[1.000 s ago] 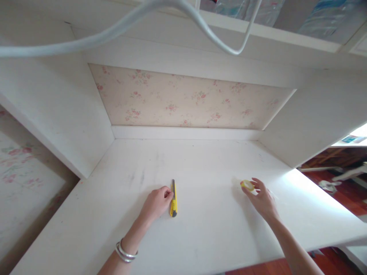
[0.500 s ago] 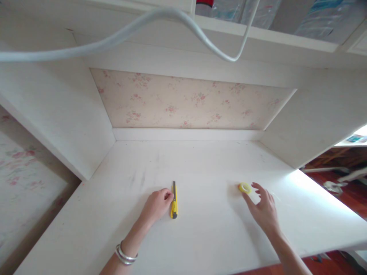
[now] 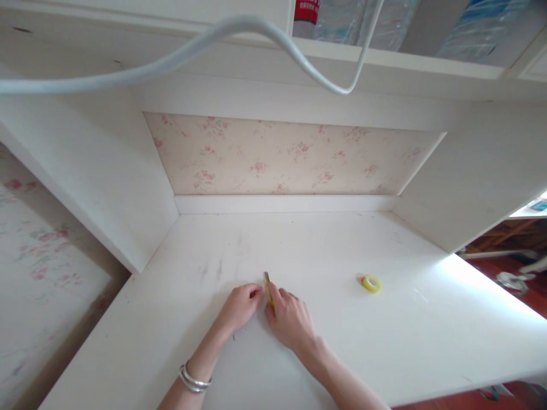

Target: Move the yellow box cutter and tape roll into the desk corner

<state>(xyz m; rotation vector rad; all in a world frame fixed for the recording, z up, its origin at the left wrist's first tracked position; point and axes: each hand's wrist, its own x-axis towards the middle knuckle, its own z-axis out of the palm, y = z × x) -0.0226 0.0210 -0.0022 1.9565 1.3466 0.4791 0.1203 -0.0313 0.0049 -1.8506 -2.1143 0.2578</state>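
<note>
A yellow and black utility knife [image 3: 269,287] points away from me, with my right hand [image 3: 291,319] closed round its body. Its dark end sticks out past my fingers, and most of the rest is hidden by them. Just left of the knife, my left hand [image 3: 241,307] rests on the white desktop with its fingers pinched together. What is in that pinch, if anything, I cannot make out. A roll of yellow tape [image 3: 371,283] lies on its side farther right, apart from both hands.
The white desktop [image 3: 333,250] has side panels left and right and flowered wallpaper [image 3: 277,154] behind. A white cable [image 3: 248,23] curves across the top. Bottles [image 3: 306,11] stand on the shelf above. A reddish floor [image 3: 453,401] shows beyond the desk's front edge.
My right hand has left the tape roll, moved left and taken hold of the utility knife, which now tilts slightly. My left hand stays about where it was, still pinched.
</note>
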